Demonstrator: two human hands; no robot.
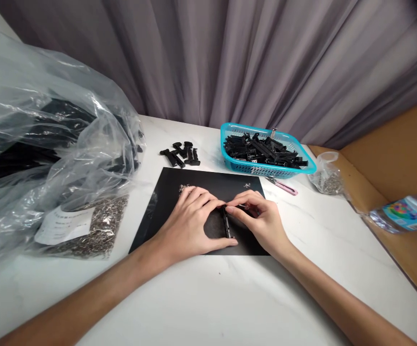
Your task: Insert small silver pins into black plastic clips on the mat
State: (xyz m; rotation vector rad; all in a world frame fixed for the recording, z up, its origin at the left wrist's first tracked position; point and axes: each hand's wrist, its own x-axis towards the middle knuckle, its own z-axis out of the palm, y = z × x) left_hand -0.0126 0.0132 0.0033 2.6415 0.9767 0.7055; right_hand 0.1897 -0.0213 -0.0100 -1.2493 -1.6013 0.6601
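Observation:
A narrow black plastic part (226,225) stands lengthwise over the black mat (154,211), between my two hands. My left hand (190,218) grips it, thumb at the near end and index finger at the far end. The thumb and index finger of my right hand (261,214) are pinched together at the part's far end; whatever tiny thing they may hold is hidden. Small metal pieces (184,188) lie in a pile beyond my left fingers, and a few more metal pieces (247,185) lie at the mat's far right.
Several loose black parts (181,154) lie behind the mat. A blue basket (266,170) holds many more, with a pink-handled cutter (284,186) before it. Plastic bags (100,125) crowd the left. At right are a small bag (327,175), a bottle (406,214) and a cardboard box (392,139).

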